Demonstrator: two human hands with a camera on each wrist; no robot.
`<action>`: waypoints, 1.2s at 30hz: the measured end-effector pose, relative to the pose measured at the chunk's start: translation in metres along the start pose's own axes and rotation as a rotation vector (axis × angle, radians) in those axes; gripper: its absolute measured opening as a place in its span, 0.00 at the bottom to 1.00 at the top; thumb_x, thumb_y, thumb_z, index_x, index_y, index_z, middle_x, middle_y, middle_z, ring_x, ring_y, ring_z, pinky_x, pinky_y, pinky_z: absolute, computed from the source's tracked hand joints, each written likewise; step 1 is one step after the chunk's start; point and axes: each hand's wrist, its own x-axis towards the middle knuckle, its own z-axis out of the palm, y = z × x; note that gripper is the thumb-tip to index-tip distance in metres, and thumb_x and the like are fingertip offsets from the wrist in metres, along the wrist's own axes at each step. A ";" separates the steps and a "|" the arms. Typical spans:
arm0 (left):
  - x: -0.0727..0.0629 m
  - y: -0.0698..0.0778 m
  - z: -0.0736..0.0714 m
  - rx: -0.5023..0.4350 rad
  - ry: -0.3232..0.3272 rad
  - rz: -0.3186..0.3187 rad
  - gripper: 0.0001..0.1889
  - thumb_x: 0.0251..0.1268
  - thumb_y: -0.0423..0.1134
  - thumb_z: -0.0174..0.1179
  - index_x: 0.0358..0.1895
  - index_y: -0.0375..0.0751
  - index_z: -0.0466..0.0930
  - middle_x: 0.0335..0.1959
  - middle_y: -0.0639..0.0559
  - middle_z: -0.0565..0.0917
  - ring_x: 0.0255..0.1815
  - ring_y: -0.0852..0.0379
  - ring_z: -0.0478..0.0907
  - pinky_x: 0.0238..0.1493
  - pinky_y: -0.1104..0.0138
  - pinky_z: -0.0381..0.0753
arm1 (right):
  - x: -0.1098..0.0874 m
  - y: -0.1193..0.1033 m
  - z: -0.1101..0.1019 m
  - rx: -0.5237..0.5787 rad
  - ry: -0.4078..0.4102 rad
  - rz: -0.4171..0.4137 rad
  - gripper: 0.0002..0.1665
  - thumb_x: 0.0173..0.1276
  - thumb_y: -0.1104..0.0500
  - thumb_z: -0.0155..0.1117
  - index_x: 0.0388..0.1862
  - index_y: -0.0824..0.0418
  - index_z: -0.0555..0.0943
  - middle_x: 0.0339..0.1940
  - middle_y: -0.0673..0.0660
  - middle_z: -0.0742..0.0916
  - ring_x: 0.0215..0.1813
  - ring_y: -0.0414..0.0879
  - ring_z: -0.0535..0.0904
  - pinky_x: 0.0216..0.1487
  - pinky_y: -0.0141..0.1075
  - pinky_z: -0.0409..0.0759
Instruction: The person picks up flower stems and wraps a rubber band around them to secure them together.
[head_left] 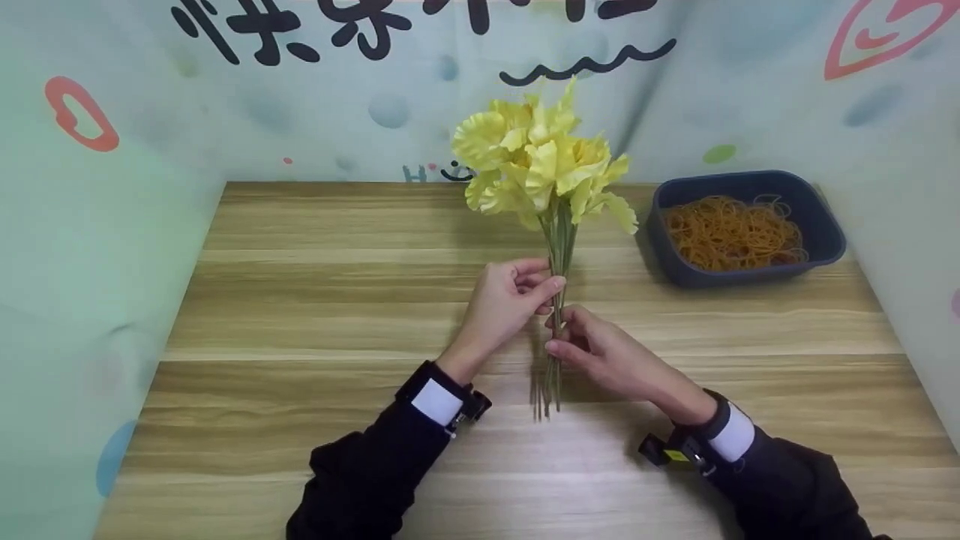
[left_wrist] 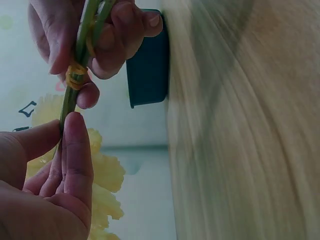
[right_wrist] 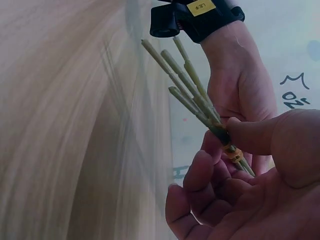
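Note:
A bunch of yellow artificial flowers (head_left: 540,161) stands with its blooms toward the back wall and its green stems (head_left: 561,232) pointing toward the person. My left hand (head_left: 510,296) pinches the stems between thumb and fingers, below the blooms. Lower down, my right hand (head_left: 611,352) holds the same stems between thumb and curled fingers. An orange rubber band (left_wrist: 76,76) is wound round the stems between the hands, seen in the left wrist view. In the right wrist view the wound band (right_wrist: 233,154) sits by the right fingers, and the cut stem ends (right_wrist: 170,65) fan out beyond the thumb.
A dark blue plastic box (head_left: 679,271) holding many loose orange rubber bands (head_left: 735,232) stands at the back right of the wooden table (head_left: 300,315). A printed cloth backdrop (head_left: 300,120) rises behind the table and along both sides.

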 end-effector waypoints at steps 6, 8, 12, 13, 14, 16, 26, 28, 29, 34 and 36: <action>0.005 -0.008 0.000 0.126 -0.002 -0.012 0.17 0.64 0.37 0.70 0.52 0.32 0.84 0.33 0.51 0.89 0.32 0.56 0.86 0.36 0.65 0.86 | 0.003 0.009 -0.002 -0.017 -0.046 0.008 0.18 0.78 0.59 0.58 0.59 0.70 0.71 0.43 0.58 0.87 0.45 0.49 0.84 0.47 0.39 0.83; 0.006 -0.009 0.000 0.148 -0.009 -0.033 0.16 0.64 0.37 0.70 0.51 0.33 0.84 0.33 0.51 0.89 0.31 0.53 0.87 0.32 0.67 0.85 | 0.004 0.011 -0.003 -0.023 -0.061 0.022 0.18 0.79 0.59 0.58 0.59 0.69 0.71 0.43 0.57 0.87 0.45 0.48 0.84 0.47 0.40 0.83; 0.008 -0.012 -0.001 0.201 -0.033 -0.105 0.16 0.65 0.37 0.70 0.52 0.33 0.84 0.31 0.50 0.89 0.29 0.46 0.86 0.22 0.71 0.79 | 0.004 0.015 -0.003 -0.022 -0.097 0.043 0.18 0.78 0.58 0.58 0.60 0.68 0.72 0.44 0.56 0.88 0.46 0.47 0.85 0.50 0.40 0.82; 0.008 -0.012 -0.001 0.213 -0.040 -0.129 0.17 0.66 0.38 0.69 0.53 0.33 0.84 0.31 0.50 0.89 0.29 0.45 0.85 0.20 0.71 0.77 | 0.005 0.015 -0.002 -0.027 -0.104 0.042 0.18 0.79 0.58 0.58 0.59 0.68 0.72 0.44 0.56 0.88 0.46 0.46 0.85 0.50 0.40 0.82; 0.008 -0.012 -0.001 0.228 -0.045 -0.150 0.17 0.66 0.38 0.69 0.54 0.34 0.84 0.31 0.49 0.89 0.27 0.44 0.84 0.19 0.71 0.75 | 0.005 0.016 -0.002 -0.036 -0.110 0.036 0.18 0.79 0.58 0.58 0.59 0.68 0.72 0.43 0.56 0.88 0.45 0.46 0.85 0.50 0.40 0.82; 0.008 -0.012 -0.001 0.254 -0.054 -0.188 0.16 0.66 0.39 0.69 0.54 0.36 0.84 0.30 0.49 0.88 0.26 0.44 0.83 0.17 0.72 0.73 | 0.006 0.018 -0.002 -0.058 -0.119 0.026 0.17 0.79 0.58 0.58 0.58 0.69 0.73 0.42 0.55 0.89 0.44 0.45 0.84 0.48 0.39 0.81; 0.011 -0.017 0.003 0.398 -0.078 -0.233 0.12 0.68 0.41 0.68 0.50 0.40 0.86 0.26 0.50 0.87 0.19 0.56 0.79 0.14 0.72 0.69 | 0.008 0.021 -0.002 -0.213 -0.117 0.033 0.11 0.78 0.53 0.60 0.44 0.61 0.79 0.30 0.47 0.84 0.30 0.40 0.76 0.32 0.35 0.76; 0.011 -0.018 0.004 0.433 -0.080 -0.222 0.13 0.68 0.42 0.68 0.51 0.40 0.86 0.24 0.51 0.86 0.16 0.60 0.75 0.13 0.72 0.67 | 0.008 0.021 -0.001 -0.266 -0.107 0.043 0.11 0.77 0.51 0.61 0.41 0.58 0.80 0.27 0.46 0.82 0.27 0.39 0.74 0.29 0.35 0.75; 0.012 -0.019 0.004 0.448 -0.079 -0.218 0.13 0.68 0.42 0.68 0.51 0.40 0.86 0.23 0.52 0.85 0.15 0.62 0.74 0.12 0.72 0.67 | 0.008 0.021 -0.001 -0.289 -0.104 0.048 0.12 0.77 0.50 0.62 0.40 0.57 0.80 0.26 0.45 0.81 0.26 0.39 0.74 0.29 0.35 0.75; 0.012 -0.020 0.005 0.489 -0.067 -0.231 0.15 0.67 0.44 0.68 0.52 0.40 0.85 0.20 0.56 0.84 0.14 0.62 0.75 0.12 0.72 0.66 | 0.009 0.021 -0.001 -0.342 -0.087 0.063 0.13 0.75 0.48 0.63 0.38 0.56 0.80 0.24 0.44 0.81 0.24 0.39 0.74 0.27 0.35 0.75; 0.012 -0.020 0.006 0.492 -0.068 -0.240 0.16 0.68 0.44 0.68 0.52 0.40 0.85 0.21 0.56 0.84 0.16 0.61 0.77 0.12 0.72 0.68 | 0.009 0.023 -0.001 -0.355 -0.080 0.059 0.13 0.75 0.48 0.63 0.37 0.56 0.80 0.24 0.45 0.80 0.24 0.38 0.73 0.26 0.35 0.74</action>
